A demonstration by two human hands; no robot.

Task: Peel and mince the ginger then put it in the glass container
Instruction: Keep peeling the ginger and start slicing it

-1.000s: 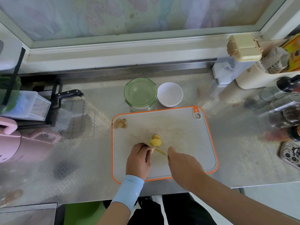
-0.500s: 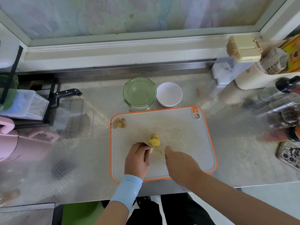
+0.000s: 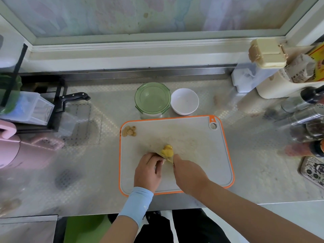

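Head view: ginger (image 3: 167, 151) mid cutting board (image 3: 192, 137), just beyond and between your hands. Right hand (image 3: 188, 172) grips knife (image 3: 166, 158), blade running left along ginger's near edge. Left hand (image 3: 148, 170) curled beside it; can't tell if gripping.

A: What is the supporting surface?
B: A patterned steel counter (image 3: 254, 172).
A: What rests directly on it?
B: Centre: an orange-rimmed cutting board (image 3: 192, 135). Just behind it, side by side: the glass container (image 3: 152, 99) and a white bowl (image 3: 184, 101). Left: black rack (image 3: 57, 106), pink appliance (image 3: 10, 146). Right: steel shakers (image 3: 301, 116).
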